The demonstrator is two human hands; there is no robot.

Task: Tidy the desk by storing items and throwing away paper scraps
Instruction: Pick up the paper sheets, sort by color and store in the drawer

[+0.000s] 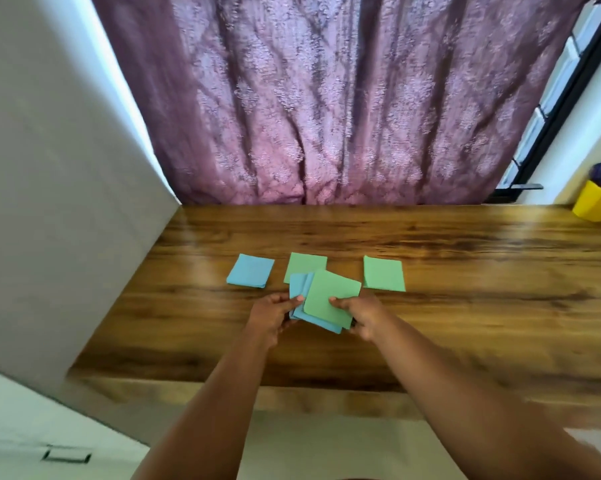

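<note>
Both my hands hold a small stack of paper squares (328,301) just above the wooden desk (465,306); a green square lies on top and blue ones sit beneath it. My left hand (273,315) grips the stack's left edge. My right hand (359,315) pinches its right side, thumb on the green top sheet. Loose on the desk behind the stack lie a blue square (250,270), a green square (306,265) partly hidden by the stack, and another green square (384,273) to the right.
A yellow cup (595,202) with pens stands at the desk's far right corner. A purple curtain (327,98) hangs behind the desk. A white panel (49,185) closes off the left side. The desk's front edge runs just below my wrists.
</note>
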